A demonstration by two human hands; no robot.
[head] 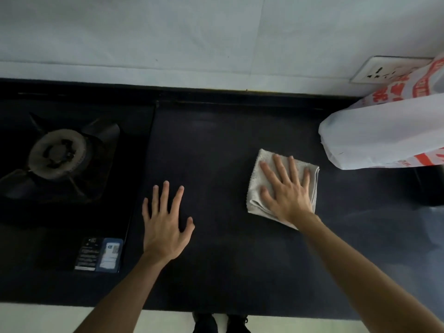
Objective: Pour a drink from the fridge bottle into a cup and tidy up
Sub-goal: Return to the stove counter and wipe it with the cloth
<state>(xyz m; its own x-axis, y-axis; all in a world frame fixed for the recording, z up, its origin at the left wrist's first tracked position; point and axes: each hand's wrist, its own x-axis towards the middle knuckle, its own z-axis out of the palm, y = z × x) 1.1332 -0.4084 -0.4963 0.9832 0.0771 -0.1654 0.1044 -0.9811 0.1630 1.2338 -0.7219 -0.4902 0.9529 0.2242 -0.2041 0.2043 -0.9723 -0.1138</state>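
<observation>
Wiping step, tidy-up end of the task by my read. Your right hand lies flat on the folded grey cloth, fingers straight and spread, pressing it to the dark bench and gripping nothing. Cloth sits right of centre, near the white bag but apart from it. Your left hand rests palm down on bare bench just right of the hob, its fingers also straight and spread, holding nothing. No bottle or cup in view, so you can't tell where they stand; the pour is likely done, since you're on the cloth. No spill shows on the dark top, though it's too dim to be sure. Next move, I'd judge: press flat and sweep the cloth across the bench, stop short of the bag and the hob edge, then pinch the cloth up and put it away.
</observation>
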